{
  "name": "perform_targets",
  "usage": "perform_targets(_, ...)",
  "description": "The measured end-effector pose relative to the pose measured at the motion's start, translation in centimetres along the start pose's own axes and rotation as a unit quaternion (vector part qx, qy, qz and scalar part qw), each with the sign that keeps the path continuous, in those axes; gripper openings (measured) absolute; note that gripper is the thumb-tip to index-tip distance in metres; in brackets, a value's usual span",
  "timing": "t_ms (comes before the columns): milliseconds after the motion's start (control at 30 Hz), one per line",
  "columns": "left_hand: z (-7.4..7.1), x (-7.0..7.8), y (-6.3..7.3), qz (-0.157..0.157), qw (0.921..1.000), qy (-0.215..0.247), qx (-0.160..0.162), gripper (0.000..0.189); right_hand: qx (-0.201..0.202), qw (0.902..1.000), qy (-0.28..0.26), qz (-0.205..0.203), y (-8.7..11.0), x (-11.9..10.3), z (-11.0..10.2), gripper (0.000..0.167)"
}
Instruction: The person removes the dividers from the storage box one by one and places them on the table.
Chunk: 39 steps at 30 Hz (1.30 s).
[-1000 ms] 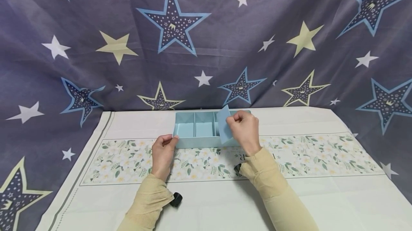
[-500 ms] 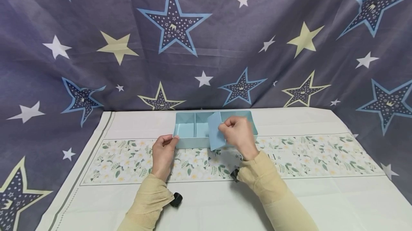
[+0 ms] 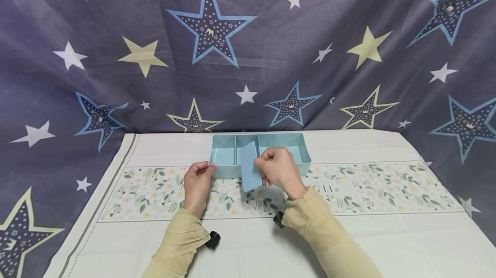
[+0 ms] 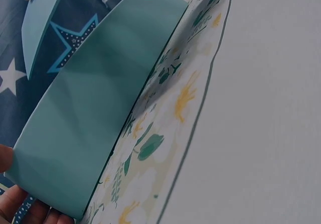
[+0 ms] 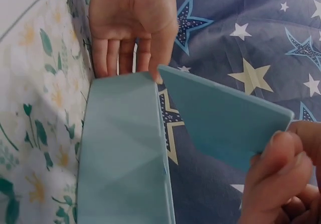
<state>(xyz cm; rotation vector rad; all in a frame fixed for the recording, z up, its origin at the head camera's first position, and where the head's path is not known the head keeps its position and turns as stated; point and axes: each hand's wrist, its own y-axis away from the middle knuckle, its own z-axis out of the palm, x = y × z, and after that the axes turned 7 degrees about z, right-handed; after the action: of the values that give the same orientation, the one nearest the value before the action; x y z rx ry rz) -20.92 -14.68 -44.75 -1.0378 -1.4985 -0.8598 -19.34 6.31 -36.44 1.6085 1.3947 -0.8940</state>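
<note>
The right hand [image 3: 280, 169] is pinching a flat blue panel [image 3: 249, 168] by one edge, thumb against fingers; the panel is hanging tilted above the near wall of a pale-blue three-compartment box [image 3: 225, 172], partly hiding the middle compartment in the head view; the left hand [image 3: 196, 184] is gripping the box's near left corner; the box is resting on a floral-banded white tablecloth [image 3: 248, 243], before a starred curtain [image 3: 271, 50].

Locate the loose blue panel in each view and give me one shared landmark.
Head: blue panel, centre, just below the middle.
Left wrist: blue panel, upper left corner.
Right wrist: blue panel, right of centre.
Shared landmark: the teal box, visible in all three.
</note>
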Motion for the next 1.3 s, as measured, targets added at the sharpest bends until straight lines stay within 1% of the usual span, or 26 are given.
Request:
perform_targets(200, 0.0, 0.1, -0.1, 0.000, 1.0000, 0.001, 0.001, 0.032, -0.020, 0.9997, -0.009, -0.009, 0.3, 0.1, 0.6, 0.020)
perform_targets(533, 0.1, 0.1, 0.0, 0.005, 1.0000, 0.004, 0.006, 0.032, -0.026, 0.9993, 0.007, -0.024, 1.0, 0.2, 1.3, 0.023)
perform_targets(667, 0.0, 0.1, -0.1, 0.004, 1.0000, 0.003, 0.008, 0.032, -0.036, 0.9991, 0.004, -0.023, 1.1, 0.2, 1.6, 0.023)
perform_targets(900, -0.1, 0.0, 0.0, 0.005, 1.0000, -0.004, 0.005, 0.032, -0.060, 0.9980, -0.014, -0.007, 1.4, 0.4, 2.3, 0.021)
perform_targets(1167, 0.0, 0.1, 0.1, 0.010, 0.9999, -0.001, 0.006, 0.032, -0.075, 0.9970, -0.016, -0.011, 1.8, 0.7, 2.9, 0.022)
perform_targets(1300, 0.0, 0.2, 0.2, 0.006, 1.0000, -0.002, 0.003, 0.032, -0.081, 0.9965, -0.012, -0.013, 2.0, 0.9, 3.2, 0.023)
